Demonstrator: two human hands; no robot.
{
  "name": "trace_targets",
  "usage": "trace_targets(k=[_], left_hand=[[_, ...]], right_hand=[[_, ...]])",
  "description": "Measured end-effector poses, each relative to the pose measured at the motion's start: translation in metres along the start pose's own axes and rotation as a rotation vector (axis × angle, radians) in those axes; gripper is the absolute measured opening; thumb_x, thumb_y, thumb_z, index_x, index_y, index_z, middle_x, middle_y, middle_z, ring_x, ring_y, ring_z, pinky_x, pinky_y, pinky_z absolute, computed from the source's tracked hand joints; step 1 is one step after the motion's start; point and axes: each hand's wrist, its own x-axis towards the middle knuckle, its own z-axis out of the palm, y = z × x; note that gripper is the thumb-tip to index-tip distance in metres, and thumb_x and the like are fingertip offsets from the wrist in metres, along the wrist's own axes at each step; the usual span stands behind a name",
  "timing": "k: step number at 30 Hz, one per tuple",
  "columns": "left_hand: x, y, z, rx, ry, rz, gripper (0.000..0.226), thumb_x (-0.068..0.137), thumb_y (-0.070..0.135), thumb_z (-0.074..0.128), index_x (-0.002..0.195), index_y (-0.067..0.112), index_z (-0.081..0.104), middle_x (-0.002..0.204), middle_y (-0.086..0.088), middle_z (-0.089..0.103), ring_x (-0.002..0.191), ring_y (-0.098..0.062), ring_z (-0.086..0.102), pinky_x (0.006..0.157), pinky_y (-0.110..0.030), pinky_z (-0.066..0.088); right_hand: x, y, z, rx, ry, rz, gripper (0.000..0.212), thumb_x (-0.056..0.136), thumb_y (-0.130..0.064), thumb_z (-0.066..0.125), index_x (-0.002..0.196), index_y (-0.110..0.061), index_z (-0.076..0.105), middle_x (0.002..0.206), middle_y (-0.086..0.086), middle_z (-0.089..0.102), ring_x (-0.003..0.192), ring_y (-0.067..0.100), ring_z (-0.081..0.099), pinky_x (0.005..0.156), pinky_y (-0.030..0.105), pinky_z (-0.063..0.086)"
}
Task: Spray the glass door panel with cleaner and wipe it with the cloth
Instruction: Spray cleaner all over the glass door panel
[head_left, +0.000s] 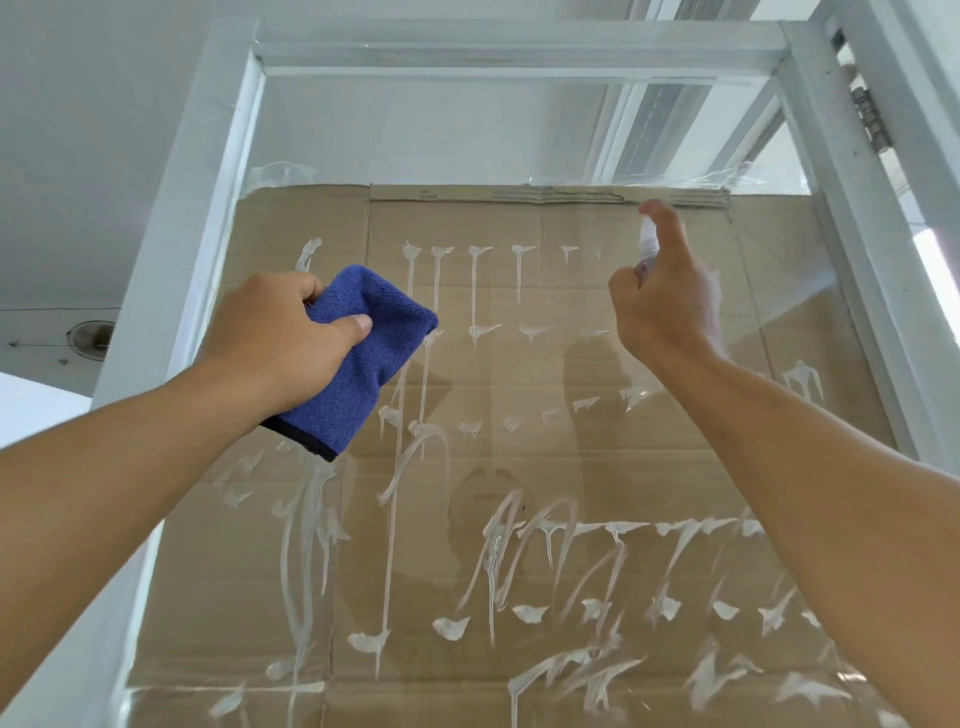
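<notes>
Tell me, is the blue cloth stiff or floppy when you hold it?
Probably floppy: the blue cloth is folded and bunches into soft creases where the left hand grips it. It looks light, since one hand holds it up easily. Its woven, fuzzy surface likely will not slip from the grip.
</notes>
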Motion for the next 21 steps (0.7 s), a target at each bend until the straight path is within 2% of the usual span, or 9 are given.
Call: trace_targets(k=[5, 10, 14, 17, 19, 21], left_hand=[[0.002, -0.011, -0.008, 0.012, 0.016, -0.014, 0.020, 0.088, 0.033, 0.070, 0.077, 0.018, 0.061, 0.075, -0.001, 0.061, 0.068, -0.017, 0.055, 0.056, -0.029, 0.038], [0.002, -0.025, -0.016, 0.037, 0.033, -0.031, 0.024, 0.086, 0.035, 0.070, 0.081, 0.013, 0.063, 0.079, -0.006, 0.064, 0.075, -0.026, 0.060, 0.061, -0.033, 0.042], [0.001, -0.035, -0.023, 0.029, 0.068, -0.064, 0.022, 0.087, 0.035, 0.070, 0.078, 0.016, 0.062, 0.078, -0.003, 0.063, 0.074, -0.026, 0.059, 0.060, -0.033, 0.042], [0.000, -0.046, -0.029, 0.019, 0.117, -0.102, 0.022, 0.087, 0.034, 0.068, 0.075, 0.019, 0.058, 0.075, 0.001, 0.060, 0.071, -0.022, 0.057, 0.058, -0.032, 0.039], [0.001, -0.050, -0.029, 0.010, 0.142, -0.128, 0.021, 0.089, 0.032, 0.065, 0.080, 0.016, 0.055, 0.077, 0.001, 0.058, 0.072, -0.024, 0.056, 0.058, -0.033, 0.037], [0.003, -0.054, -0.032, -0.008, 0.181, -0.148, 0.021, 0.090, 0.032, 0.062, 0.092, 0.012, 0.054, 0.083, -0.001, 0.058, 0.081, -0.030, 0.055, 0.065, -0.035, 0.037]], right_hand=[[-0.001, -0.010, 0.003, -0.054, -0.064, -0.004, 0.052, 0.091, -0.007, 0.044, 0.134, -0.038, 0.045, 0.066, -0.003, 0.055, 0.065, 0.022, 0.056, 0.066, 0.041, 0.057], [-0.006, -0.022, 0.014, -0.056, -0.067, -0.033, 0.057, 0.091, -0.006, 0.045, 0.139, -0.037, 0.045, 0.065, -0.001, 0.053, 0.067, 0.023, 0.056, 0.063, 0.035, 0.050], [-0.011, -0.033, 0.025, -0.047, -0.081, -0.030, 0.053, 0.091, -0.007, 0.045, 0.136, -0.034, 0.048, 0.065, -0.004, 0.053, 0.072, 0.027, 0.059, 0.067, 0.039, 0.053], [-0.018, -0.043, 0.036, -0.034, -0.099, -0.077, 0.056, 0.091, -0.008, 0.046, 0.139, -0.037, 0.046, 0.067, 0.002, 0.057, 0.072, 0.027, 0.059, 0.067, 0.039, 0.053], [-0.021, -0.049, 0.041, -0.046, -0.132, -0.096, 0.053, 0.091, -0.009, 0.046, 0.137, -0.036, 0.048, 0.069, 0.001, 0.059, 0.072, 0.026, 0.059, 0.068, 0.040, 0.054], [-0.023, -0.055, 0.049, -0.021, -0.137, -0.093, 0.053, 0.091, -0.009, 0.046, 0.137, -0.035, 0.048, 0.066, -0.001, 0.057, 0.069, 0.024, 0.058, 0.068, 0.040, 0.055]])
